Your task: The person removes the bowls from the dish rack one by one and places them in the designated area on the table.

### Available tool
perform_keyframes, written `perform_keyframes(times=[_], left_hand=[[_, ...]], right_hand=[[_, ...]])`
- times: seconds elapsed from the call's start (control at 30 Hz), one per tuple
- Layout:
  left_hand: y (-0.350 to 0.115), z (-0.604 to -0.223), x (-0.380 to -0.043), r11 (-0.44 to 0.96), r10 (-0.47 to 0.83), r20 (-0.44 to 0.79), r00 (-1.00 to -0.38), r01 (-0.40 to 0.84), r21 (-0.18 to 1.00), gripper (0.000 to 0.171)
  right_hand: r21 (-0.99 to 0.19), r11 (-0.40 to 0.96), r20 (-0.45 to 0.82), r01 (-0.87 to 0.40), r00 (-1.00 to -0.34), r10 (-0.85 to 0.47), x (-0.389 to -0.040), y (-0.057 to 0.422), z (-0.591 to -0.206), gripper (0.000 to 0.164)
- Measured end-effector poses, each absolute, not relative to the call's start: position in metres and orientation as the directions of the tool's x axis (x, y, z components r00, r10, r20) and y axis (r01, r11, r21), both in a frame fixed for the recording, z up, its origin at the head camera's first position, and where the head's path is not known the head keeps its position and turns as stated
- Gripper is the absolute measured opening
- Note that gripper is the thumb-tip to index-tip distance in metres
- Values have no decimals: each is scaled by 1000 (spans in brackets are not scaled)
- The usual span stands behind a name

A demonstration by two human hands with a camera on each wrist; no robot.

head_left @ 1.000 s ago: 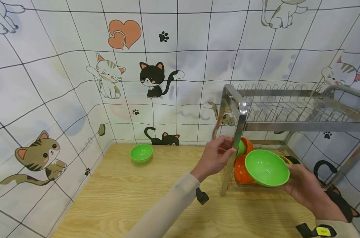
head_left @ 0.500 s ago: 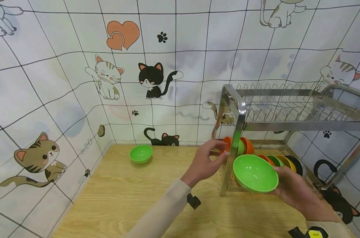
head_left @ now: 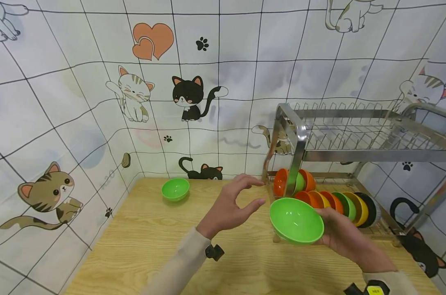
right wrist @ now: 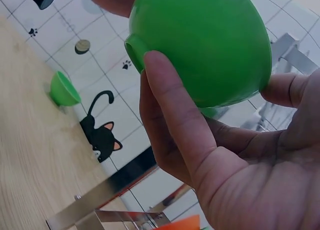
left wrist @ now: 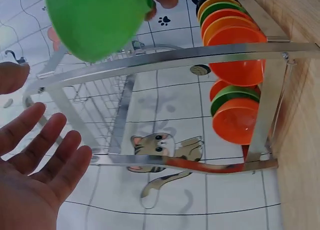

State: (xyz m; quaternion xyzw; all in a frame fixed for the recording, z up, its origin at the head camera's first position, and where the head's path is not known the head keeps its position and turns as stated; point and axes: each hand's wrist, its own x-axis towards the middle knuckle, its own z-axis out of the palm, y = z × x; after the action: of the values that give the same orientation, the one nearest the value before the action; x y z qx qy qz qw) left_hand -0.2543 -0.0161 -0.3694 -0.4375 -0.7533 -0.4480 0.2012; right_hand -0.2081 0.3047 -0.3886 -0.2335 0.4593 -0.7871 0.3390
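Observation:
My right hand (head_left: 342, 237) holds a bright green bowl (head_left: 296, 221) by its right side, in front of the rack's left leg, its inside tilted towards me. In the right wrist view, fingers (right wrist: 175, 105) support the bowl's underside near its foot while the thumb is at the rim. To the left of that bowl, my left hand (head_left: 230, 205) is in the air with thumb and fingers spread apart, holding nothing. A second green bowl (head_left: 175, 189) sits upright at the back left of the wooden table (head_left: 152, 246).
A two-tier metal dish rack (head_left: 377, 156) stands on the right. Its lower tier bears a row of orange, yellow, green and black dishes (head_left: 349, 205), with orange and green bowls (head_left: 280, 182) behind at the left. A cat-patterned tile wall (head_left: 237, 82) closes off the back.
The right hand has carried the green bowl left, away from the rack's lower tier. My left hand has drawn back left from the rack's leg, its fingers spreading wider.

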Motion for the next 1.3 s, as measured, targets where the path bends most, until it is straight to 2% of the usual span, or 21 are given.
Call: perform_keyframes(times=[0.13, 0.3, 0.63, 1.0, 1.3], left_hand=[[-27, -359, -242, 239, 513, 696, -503, 862, 447, 36], [-33, -351, -226, 240, 599, 693, -401, 916, 323, 37], [-35, -356, -201, 240, 776, 577, -257, 965, 108, 31], [-35, -362, -191, 324, 856, 447, -260, 943, -71, 8], [-40, -362, -190, 349, 868, 421, -263, 926, -143, 5]], right_hand=[[-898, -301, 6, 322, -674, -739, -210, 291, -388, 53], [-926, -233, -40, 297, -690, -722, -211, 276, -388, 45], [-958, -127, -100, 259, -712, -695, -216, 254, -390, 45], [-956, -113, -121, 270, -715, -689, -219, 247, -393, 52], [-958, -131, -90, 256, -699, -709, -219, 244, -396, 52]])
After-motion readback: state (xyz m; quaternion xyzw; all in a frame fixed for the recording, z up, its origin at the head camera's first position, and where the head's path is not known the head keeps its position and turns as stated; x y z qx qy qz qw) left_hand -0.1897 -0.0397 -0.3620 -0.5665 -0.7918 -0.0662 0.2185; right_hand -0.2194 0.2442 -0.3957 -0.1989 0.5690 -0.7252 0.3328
